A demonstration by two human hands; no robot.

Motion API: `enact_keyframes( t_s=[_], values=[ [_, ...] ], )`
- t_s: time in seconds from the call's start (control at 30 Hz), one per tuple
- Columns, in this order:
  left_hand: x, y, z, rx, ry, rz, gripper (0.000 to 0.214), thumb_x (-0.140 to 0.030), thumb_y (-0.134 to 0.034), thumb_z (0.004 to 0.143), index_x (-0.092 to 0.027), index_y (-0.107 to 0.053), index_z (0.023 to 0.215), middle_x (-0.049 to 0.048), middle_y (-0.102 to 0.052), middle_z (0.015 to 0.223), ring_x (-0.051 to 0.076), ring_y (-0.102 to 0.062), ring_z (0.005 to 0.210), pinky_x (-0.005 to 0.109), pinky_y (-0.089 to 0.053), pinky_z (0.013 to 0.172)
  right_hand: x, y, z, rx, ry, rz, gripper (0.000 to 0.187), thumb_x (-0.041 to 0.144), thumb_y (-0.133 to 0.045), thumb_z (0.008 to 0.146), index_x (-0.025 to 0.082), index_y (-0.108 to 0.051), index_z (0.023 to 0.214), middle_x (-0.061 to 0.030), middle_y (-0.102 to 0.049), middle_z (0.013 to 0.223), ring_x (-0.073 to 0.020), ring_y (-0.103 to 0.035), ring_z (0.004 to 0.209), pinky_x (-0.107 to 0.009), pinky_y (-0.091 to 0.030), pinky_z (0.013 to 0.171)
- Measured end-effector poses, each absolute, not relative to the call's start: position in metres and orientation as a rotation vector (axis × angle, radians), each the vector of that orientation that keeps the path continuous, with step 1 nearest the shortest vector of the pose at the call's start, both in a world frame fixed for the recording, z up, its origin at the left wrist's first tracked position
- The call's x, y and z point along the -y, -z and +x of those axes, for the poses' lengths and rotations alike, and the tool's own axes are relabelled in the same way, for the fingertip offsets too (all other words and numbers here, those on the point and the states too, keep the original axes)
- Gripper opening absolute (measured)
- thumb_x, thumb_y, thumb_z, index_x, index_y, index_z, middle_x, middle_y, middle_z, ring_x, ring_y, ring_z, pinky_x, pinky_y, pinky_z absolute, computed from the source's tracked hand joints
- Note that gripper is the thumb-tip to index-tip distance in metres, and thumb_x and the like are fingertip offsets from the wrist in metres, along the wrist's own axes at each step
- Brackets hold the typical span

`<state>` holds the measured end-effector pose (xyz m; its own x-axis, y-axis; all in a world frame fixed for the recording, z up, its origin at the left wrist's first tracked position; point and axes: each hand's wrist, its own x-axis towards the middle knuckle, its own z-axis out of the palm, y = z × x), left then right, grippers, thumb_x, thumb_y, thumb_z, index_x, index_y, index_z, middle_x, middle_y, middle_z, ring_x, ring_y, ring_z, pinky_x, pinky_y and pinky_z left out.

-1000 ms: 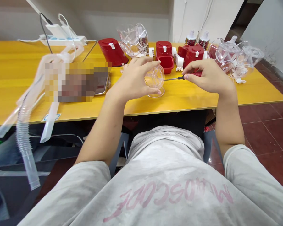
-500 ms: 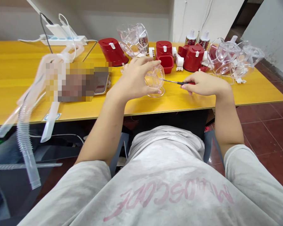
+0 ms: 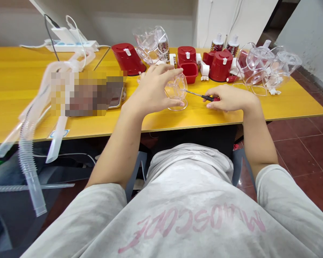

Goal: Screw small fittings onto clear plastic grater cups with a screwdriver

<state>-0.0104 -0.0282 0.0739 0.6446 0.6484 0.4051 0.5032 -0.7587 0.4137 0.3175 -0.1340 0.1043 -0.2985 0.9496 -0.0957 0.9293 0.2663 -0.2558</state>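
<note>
My left hand (image 3: 157, 87) is closed around a clear plastic part (image 3: 179, 87) with a round flared end, holding it tilted on its side at the table. The fingers and thumb hide part of it. My right hand (image 3: 228, 98) grips a screwdriver (image 3: 207, 98) with a black and red handle. Its thin metal shaft points left, and the tip reaches the round end of the clear part; I cannot tell whether a screw is there. Just beyond the clear part sits a small red open container (image 3: 190, 73).
Along the back stand red housings (image 3: 127, 59), metal grater drums (image 3: 233, 47), white plastic pieces (image 3: 204, 70) and clear plastic parts (image 3: 278, 68). To the left lie clear hoses (image 3: 28, 161) hanging over the table edge (image 3: 172, 128), a power strip (image 3: 72, 46) and a blurred-out device (image 3: 117, 96).
My right hand has shifted slightly down, and the screwdriver now slants more, its handle lower. The fingers have moved on the handle. My left hand and the clear part stay nearly in place.
</note>
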Motion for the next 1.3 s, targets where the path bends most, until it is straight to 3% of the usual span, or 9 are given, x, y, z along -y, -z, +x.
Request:
enact_keyframes(
  t_s=[0.17, 0.27, 0.43, 0.57, 0.87, 1.0, 1.1, 1.2, 1.3],
  values=[
    [0.027, -0.073, -0.009, -0.943, -0.793, 2.613, 0.119, -0.092, -0.114, 0.074, -0.051, -0.074, 0.179, 0.0079, -0.064, 0.196, 0.066, -0.044, 0.186, 0.094, -0.036, 0.152, 0.133, -0.106, 0.317, 2.435, -0.39, -1.815, 0.021, 0.03, -0.088, 0.116, 0.025, -0.093, 0.136, -0.0112, -0.097, 0.138, -0.0364, -0.09, 0.118, -0.044, -0.063, 0.099],
    [0.027, -0.072, -0.009, -0.951, -0.791, 2.618, 0.117, -0.089, -0.114, 0.075, -0.052, -0.073, 0.18, 0.008, -0.063, 0.196, 0.066, -0.044, 0.186, 0.094, -0.036, 0.151, 0.134, -0.108, 0.318, 2.383, -0.41, -1.839, 0.01, 0.036, -0.088, 0.119, 0.026, -0.091, 0.117, -0.0086, -0.097, 0.118, -0.033, -0.087, 0.104, -0.043, -0.059, 0.089],
    [0.029, -0.073, -0.01, -0.963, -0.776, 2.619, 0.12, -0.099, -0.106, 0.078, -0.049, -0.072, 0.182, 0.0063, -0.062, 0.196, 0.065, -0.042, 0.186, 0.096, -0.035, 0.15, 0.135, -0.111, 0.314, 2.25, -0.6, -1.87, 0.058, 0.051, -0.072, 0.131, 0.026, -0.077, 0.079, -0.0062, -0.088, 0.087, -0.0265, -0.08, 0.082, -0.044, -0.057, 0.089],
    [0.03, -0.075, -0.01, -0.97, -0.754, 2.621, 0.124, -0.105, -0.105, 0.077, -0.047, -0.071, 0.182, 0.0078, -0.061, 0.196, 0.066, -0.04, 0.187, 0.097, -0.034, 0.15, 0.133, -0.109, 0.313, 2.194, -0.642, -1.857, 0.047, 0.041, -0.067, 0.128, 0.025, -0.086, 0.088, -0.0059, -0.088, 0.084, -0.0265, -0.079, 0.081, -0.045, -0.06, 0.093],
    [0.032, -0.077, -0.01, -0.965, -0.754, 2.618, 0.124, -0.11, -0.1, 0.079, -0.049, -0.07, 0.183, 0.0085, -0.064, 0.192, 0.065, -0.041, 0.185, 0.098, -0.036, 0.147, 0.133, -0.101, 0.317, 2.122, -0.324, -1.658, 0.014, 0.036, -0.089, 0.107, 0.025, -0.091, 0.098, -0.0061, -0.087, 0.094, -0.0299, -0.075, 0.093, -0.048, -0.058, 0.089],
    [0.033, -0.078, -0.011, -0.963, -0.765, 2.616, 0.122, -0.103, -0.107, 0.076, -0.05, -0.072, 0.18, 0.01, -0.065, 0.191, 0.067, -0.043, 0.185, 0.095, -0.036, 0.15, 0.13, -0.096, 0.315, 2.103, -0.357, -1.674, 0.022, 0.046, -0.092, 0.11, 0.026, -0.094, 0.1, -0.0063, -0.086, 0.092, -0.0324, -0.077, 0.095, -0.051, -0.062, 0.092],
    [0.032, -0.078, -0.011, -0.96, -0.768, 2.617, 0.12, -0.099, -0.11, 0.077, -0.05, -0.073, 0.18, 0.0103, -0.065, 0.192, 0.067, -0.043, 0.185, 0.096, -0.034, 0.152, 0.131, -0.098, 0.311, 2.031, -0.412, -1.715, 0.041, 0.053, -0.082, 0.121, 0.024, -0.093, 0.095, -0.0082, -0.088, 0.091, -0.032, -0.079, 0.092, -0.053, -0.064, 0.097],
    [0.032, -0.077, -0.01, -0.947, -0.78, 2.605, 0.118, -0.098, -0.11, 0.076, -0.051, -0.074, 0.179, 0.0099, -0.065, 0.191, 0.067, -0.043, 0.185, 0.096, -0.033, 0.153, 0.133, -0.101, 0.31, 2.005, -0.46, -1.766, 0.045, 0.042, -0.075, 0.124, 0.023, -0.09, 0.086, -0.011, -0.092, 0.095, -0.0313, -0.081, 0.09, -0.053, -0.064, 0.101],
    [0.031, -0.077, -0.01, -0.94, -0.788, 2.584, 0.119, -0.099, -0.11, 0.074, -0.051, -0.074, 0.178, 0.01, -0.066, 0.19, 0.067, -0.042, 0.185, 0.096, -0.034, 0.152, 0.133, -0.102, 0.311, 2.028, -0.416, -1.754, 0.035, 0.034, -0.079, 0.119, 0.023, -0.09, 0.088, -0.0109, -0.092, 0.097, -0.0325, -0.082, 0.093, -0.053, -0.064, 0.102]
  ],
)
